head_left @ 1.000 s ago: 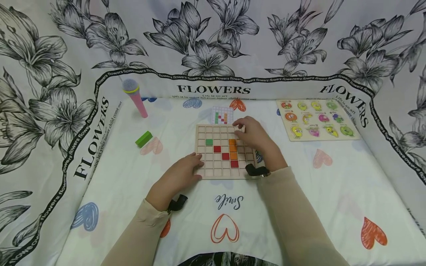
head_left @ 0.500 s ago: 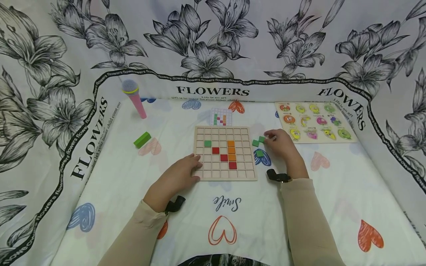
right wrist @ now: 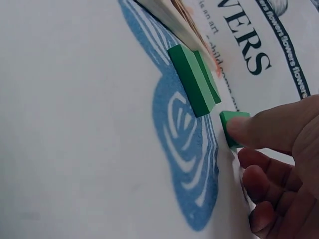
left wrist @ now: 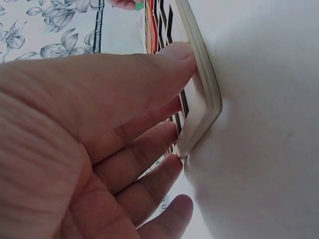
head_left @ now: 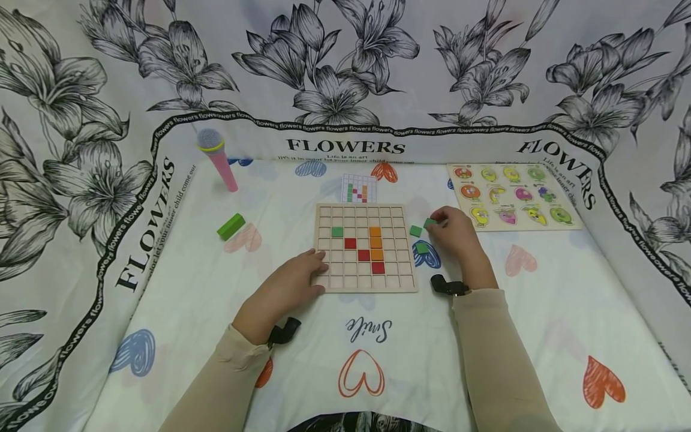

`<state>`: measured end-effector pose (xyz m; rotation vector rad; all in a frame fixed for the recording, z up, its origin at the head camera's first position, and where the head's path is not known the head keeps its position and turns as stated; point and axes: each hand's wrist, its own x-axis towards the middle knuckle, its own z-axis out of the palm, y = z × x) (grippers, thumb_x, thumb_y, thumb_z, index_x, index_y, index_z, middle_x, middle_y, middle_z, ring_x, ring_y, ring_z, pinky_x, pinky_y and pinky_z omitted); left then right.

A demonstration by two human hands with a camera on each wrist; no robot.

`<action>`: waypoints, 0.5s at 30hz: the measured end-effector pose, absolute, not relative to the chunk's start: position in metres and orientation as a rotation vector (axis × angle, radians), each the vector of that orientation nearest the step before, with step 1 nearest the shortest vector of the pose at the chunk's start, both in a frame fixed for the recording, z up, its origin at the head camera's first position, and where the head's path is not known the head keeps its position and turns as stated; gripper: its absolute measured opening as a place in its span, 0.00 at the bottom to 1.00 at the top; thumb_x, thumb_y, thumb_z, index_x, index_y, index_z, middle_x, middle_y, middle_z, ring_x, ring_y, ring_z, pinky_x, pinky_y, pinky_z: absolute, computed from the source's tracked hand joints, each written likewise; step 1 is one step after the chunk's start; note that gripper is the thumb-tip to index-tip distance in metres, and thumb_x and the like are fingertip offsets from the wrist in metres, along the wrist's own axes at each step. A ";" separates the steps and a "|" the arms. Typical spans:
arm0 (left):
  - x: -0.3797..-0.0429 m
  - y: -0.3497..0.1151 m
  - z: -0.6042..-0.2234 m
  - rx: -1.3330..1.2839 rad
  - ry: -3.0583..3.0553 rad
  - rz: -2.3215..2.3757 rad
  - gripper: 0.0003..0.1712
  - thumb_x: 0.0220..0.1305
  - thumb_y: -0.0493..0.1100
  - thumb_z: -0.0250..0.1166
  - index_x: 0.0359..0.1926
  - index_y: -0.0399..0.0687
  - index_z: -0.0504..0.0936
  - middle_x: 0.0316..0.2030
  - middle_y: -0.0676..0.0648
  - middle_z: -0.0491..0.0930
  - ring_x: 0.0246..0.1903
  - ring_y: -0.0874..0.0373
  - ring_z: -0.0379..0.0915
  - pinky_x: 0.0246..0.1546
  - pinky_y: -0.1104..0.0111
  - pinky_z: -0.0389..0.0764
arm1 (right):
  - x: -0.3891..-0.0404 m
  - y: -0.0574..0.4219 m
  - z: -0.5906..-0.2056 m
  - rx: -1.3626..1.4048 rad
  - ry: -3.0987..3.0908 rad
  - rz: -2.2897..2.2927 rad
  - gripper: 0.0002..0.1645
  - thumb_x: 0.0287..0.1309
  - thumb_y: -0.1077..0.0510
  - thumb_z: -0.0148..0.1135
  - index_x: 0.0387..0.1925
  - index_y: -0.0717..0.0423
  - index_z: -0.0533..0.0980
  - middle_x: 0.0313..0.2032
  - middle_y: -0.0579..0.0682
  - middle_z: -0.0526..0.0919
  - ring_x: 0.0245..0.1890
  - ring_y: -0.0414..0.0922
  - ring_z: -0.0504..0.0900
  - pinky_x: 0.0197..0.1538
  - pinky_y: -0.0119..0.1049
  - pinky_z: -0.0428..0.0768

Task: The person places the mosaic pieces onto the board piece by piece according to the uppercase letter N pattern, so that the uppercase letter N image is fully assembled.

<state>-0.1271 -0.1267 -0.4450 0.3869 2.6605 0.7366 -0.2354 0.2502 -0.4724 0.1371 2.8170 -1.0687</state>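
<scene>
A wooden grid board (head_left: 335,282) lies on the cloth with one green tile (head_left: 337,231), several red tiles (head_left: 364,255) and a column of orange tiles (head_left: 375,243) in its cells. My left hand (head_left: 286,285) rests at the board's left edge, fingers loosely extended. In the left wrist view its thumb (left wrist: 174,55) lies on the rim near a corner. Right of the board, my right hand (head_left: 459,243) pinches a green tile (right wrist: 233,118) between thumb and fingers. Two more green tiles, one nearer the board (head_left: 415,231) and one lower (head_left: 421,248), lie on the cloth beside it.
Behind the board lies a small pattern card (head_left: 358,188) with a coloured grid. A fruit picture board (head_left: 515,197) is at the back right. To the left are a pink toy microphone (head_left: 221,162) and a green block (head_left: 231,227).
My right hand has moved from over the board's far right corner to the green tiles on the right, and now pinches one and draws it slightly away. My left hand has stayed put.
</scene>
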 end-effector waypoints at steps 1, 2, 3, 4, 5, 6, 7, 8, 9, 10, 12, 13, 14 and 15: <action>-0.127 -0.127 -0.445 0.390 2.660 0.738 0.30 0.69 0.38 0.75 0.70 0.38 0.82 0.82 0.42 0.67 0.85 0.44 0.56 0.83 0.47 0.64 | -0.235 0.250 -0.472 0.161 2.823 -1.085 0.17 0.76 0.55 0.63 0.59 0.59 0.79 0.55 0.60 0.82 0.51 0.57 0.79 0.56 0.50 0.80; -0.127 -0.127 -0.445 0.392 2.658 0.740 0.30 0.69 0.38 0.75 0.70 0.38 0.82 0.82 0.42 0.67 0.85 0.44 0.55 0.83 0.47 0.64 | -0.234 0.248 -0.471 0.188 2.829 -1.101 0.16 0.76 0.55 0.63 0.58 0.58 0.79 0.54 0.59 0.82 0.51 0.56 0.79 0.55 0.48 0.80; -0.127 -0.127 -0.445 0.394 2.657 0.743 0.29 0.70 0.38 0.75 0.70 0.38 0.82 0.82 0.42 0.67 0.85 0.44 0.55 0.83 0.47 0.64 | -0.233 0.245 -0.470 0.203 2.843 -1.112 0.15 0.76 0.55 0.63 0.57 0.58 0.79 0.53 0.59 0.83 0.50 0.55 0.79 0.54 0.47 0.80; -0.127 -0.128 -0.445 0.397 2.658 0.742 0.30 0.70 0.38 0.75 0.70 0.39 0.82 0.82 0.43 0.67 0.85 0.45 0.55 0.83 0.47 0.65 | -0.232 0.240 -0.468 0.201 2.864 -1.120 0.14 0.77 0.55 0.62 0.57 0.57 0.79 0.53 0.58 0.83 0.50 0.55 0.79 0.53 0.46 0.79; -0.127 -0.128 -0.445 0.403 2.660 0.740 0.30 0.70 0.38 0.75 0.70 0.39 0.82 0.82 0.42 0.67 0.85 0.45 0.56 0.83 0.47 0.65 | -0.230 0.233 -0.464 0.190 2.887 -1.121 0.13 0.77 0.55 0.62 0.56 0.57 0.80 0.52 0.57 0.84 0.49 0.54 0.79 0.51 0.45 0.79; -0.127 -0.128 -0.445 0.408 2.662 0.739 0.30 0.70 0.39 0.75 0.70 0.39 0.82 0.82 0.42 0.67 0.85 0.45 0.56 0.82 0.47 0.65 | -0.229 0.224 -0.461 0.162 2.906 -1.128 0.12 0.78 0.56 0.62 0.55 0.57 0.80 0.52 0.57 0.84 0.48 0.53 0.78 0.49 0.45 0.78; -0.127 -0.129 -0.446 0.419 2.668 0.734 0.29 0.70 0.38 0.75 0.70 0.39 0.82 0.81 0.42 0.68 0.85 0.44 0.56 0.82 0.46 0.65 | -0.227 0.214 -0.456 0.124 2.921 -1.134 0.11 0.78 0.56 0.63 0.54 0.56 0.80 0.51 0.56 0.85 0.46 0.53 0.78 0.48 0.45 0.78; -0.127 -0.129 -0.446 0.424 2.669 0.733 0.29 0.70 0.39 0.75 0.70 0.39 0.82 0.81 0.42 0.68 0.85 0.44 0.57 0.82 0.46 0.65 | -0.225 0.202 -0.452 0.072 2.923 -1.152 0.11 0.78 0.56 0.63 0.54 0.56 0.81 0.51 0.55 0.85 0.45 0.52 0.78 0.46 0.44 0.78; -0.127 -0.129 -0.446 0.429 2.672 0.731 0.29 0.70 0.39 0.75 0.70 0.39 0.82 0.81 0.42 0.68 0.84 0.44 0.57 0.82 0.46 0.66 | -0.223 0.189 -0.447 0.007 2.923 -1.161 0.10 0.77 0.56 0.64 0.53 0.55 0.82 0.50 0.55 0.86 0.44 0.52 0.78 0.44 0.44 0.78; -0.128 -0.130 -0.446 0.434 2.674 0.729 0.29 0.70 0.39 0.75 0.70 0.39 0.82 0.81 0.41 0.68 0.84 0.44 0.57 0.82 0.46 0.66 | -0.221 0.176 -0.444 -0.059 2.906 -1.179 0.09 0.77 0.56 0.65 0.52 0.55 0.82 0.49 0.54 0.86 0.42 0.52 0.78 0.42 0.43 0.78; -0.128 -0.130 -0.447 0.440 2.675 0.729 0.29 0.70 0.39 0.75 0.70 0.39 0.82 0.81 0.41 0.68 0.84 0.44 0.57 0.82 0.46 0.66 | -0.217 0.150 -0.440 -0.177 2.853 -1.208 0.08 0.76 0.56 0.67 0.51 0.53 0.83 0.48 0.52 0.87 0.41 0.51 0.77 0.41 0.42 0.78; -0.128 -0.130 -0.447 0.443 2.675 0.730 0.29 0.70 0.39 0.75 0.70 0.39 0.82 0.81 0.41 0.68 0.84 0.44 0.57 0.82 0.47 0.66 | -0.216 0.138 -0.439 -0.224 2.827 -1.210 0.07 0.76 0.55 0.67 0.50 0.51 0.83 0.47 0.50 0.87 0.40 0.50 0.77 0.40 0.41 0.78; -0.128 -0.130 -0.448 0.441 2.671 0.737 0.29 0.70 0.39 0.75 0.70 0.39 0.82 0.81 0.42 0.68 0.84 0.45 0.57 0.82 0.47 0.65 | -0.215 0.126 -0.440 -0.262 2.803 -1.205 0.07 0.76 0.55 0.68 0.50 0.50 0.83 0.47 0.49 0.87 0.40 0.50 0.77 0.41 0.41 0.79; -0.129 -0.130 -0.448 0.449 2.674 0.736 0.29 0.71 0.39 0.75 0.70 0.39 0.82 0.81 0.41 0.69 0.84 0.45 0.57 0.82 0.47 0.66 | -0.214 0.116 -0.441 -0.296 2.788 -1.188 0.06 0.75 0.54 0.68 0.50 0.48 0.84 0.46 0.47 0.87 0.40 0.49 0.77 0.41 0.40 0.79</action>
